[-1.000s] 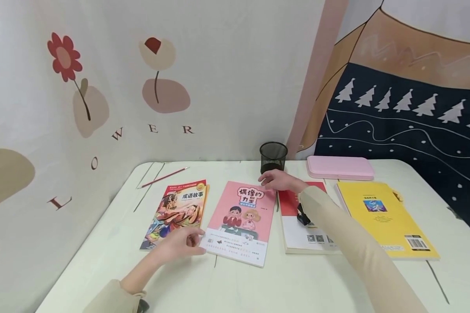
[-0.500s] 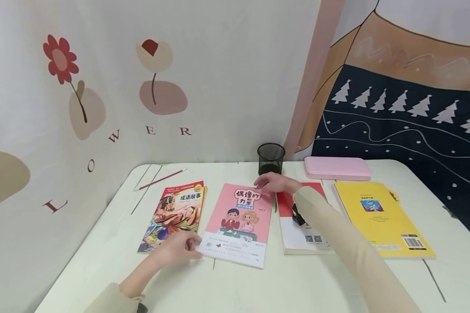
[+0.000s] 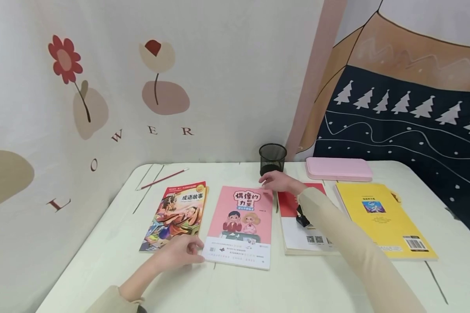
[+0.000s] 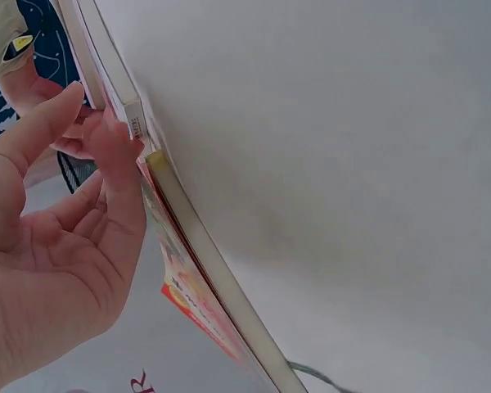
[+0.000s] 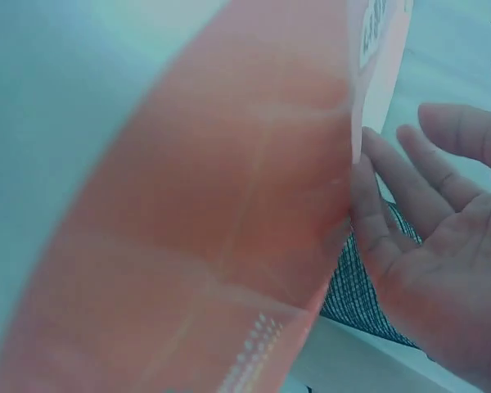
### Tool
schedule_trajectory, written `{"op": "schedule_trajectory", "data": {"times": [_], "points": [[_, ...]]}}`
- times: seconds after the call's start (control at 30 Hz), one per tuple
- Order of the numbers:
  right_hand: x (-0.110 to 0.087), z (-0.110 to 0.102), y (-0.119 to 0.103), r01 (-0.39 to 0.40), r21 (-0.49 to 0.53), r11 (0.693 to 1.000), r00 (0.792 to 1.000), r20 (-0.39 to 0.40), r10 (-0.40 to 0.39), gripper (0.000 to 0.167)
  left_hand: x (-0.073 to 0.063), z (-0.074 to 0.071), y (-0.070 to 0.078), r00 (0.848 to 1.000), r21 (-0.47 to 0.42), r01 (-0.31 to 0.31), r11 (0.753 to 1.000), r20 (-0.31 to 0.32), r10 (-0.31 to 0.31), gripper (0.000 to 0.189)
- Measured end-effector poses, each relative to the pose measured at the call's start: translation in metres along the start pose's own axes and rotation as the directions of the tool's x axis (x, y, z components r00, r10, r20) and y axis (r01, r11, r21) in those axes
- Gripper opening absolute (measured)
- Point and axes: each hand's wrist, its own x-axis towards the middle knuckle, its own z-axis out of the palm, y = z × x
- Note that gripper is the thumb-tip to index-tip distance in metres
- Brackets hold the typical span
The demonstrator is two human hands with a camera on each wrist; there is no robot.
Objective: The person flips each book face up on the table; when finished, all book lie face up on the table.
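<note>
A pink paperback (image 3: 240, 224) with two cartoon children on its cover lies flat on the table. At its lower left corner is my left hand (image 3: 181, 252), thumb and fingers apart, fingertips right at the edge. My right hand (image 3: 279, 181) reaches to the upper right corner with fingers extended against that edge, as the right wrist view shows too. An illustrated storybook (image 3: 182, 208) with a red top band lies to the left, partly behind my left hand. Under my right forearm is a red-and-white book (image 3: 297, 234), partly hidden by the sleeve.
A yellow book (image 3: 380, 221) lies at the right. Behind the books stand a black mesh pen holder (image 3: 272, 158) and a pink pencil case (image 3: 338, 168). A red pencil (image 3: 164, 177) lies at the back left. A printed curtain (image 3: 227, 78) hangs along the table's back edge.
The pink paperback has turned a little counter-clockwise: its top has shifted left and its bottom right, so it lies straighter. Both hands stay near its corners.
</note>
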Motion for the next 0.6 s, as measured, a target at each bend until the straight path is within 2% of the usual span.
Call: {"op": "schedule_trajectory", "data": {"times": [0.2,0.33,0.47,0.6], "points": [[-0.0032,-0.0033,-0.0029,-0.038,-0.09,0.995,0.999,0.017,0.04,0.029,0.0002,0.0016,-0.0002,0.997,-0.06,0.072,0.996,0.031,-0.07,0.04],[-0.0036,-0.0012,-0.0053,-0.043,-0.127,0.991,0.999,0.023,0.046,0.027,0.0006,0.0018,-0.0001,0.995,-0.099,0.09,0.991,0.04,-0.086,0.045],[-0.0036,0.001,-0.0068,-0.036,-0.123,0.992,0.999,0.017,0.038,0.025,-0.0009,0.002,-0.0003,0.995,-0.144,0.097,0.985,0.048,-0.091,0.05],[-0.003,0.0029,-0.0065,-0.026,-0.1,0.995,0.999,0.021,0.028,0.025,-0.003,0.0034,-0.0025,0.994,-0.136,0.101,0.986,0.056,-0.094,0.051]]}}
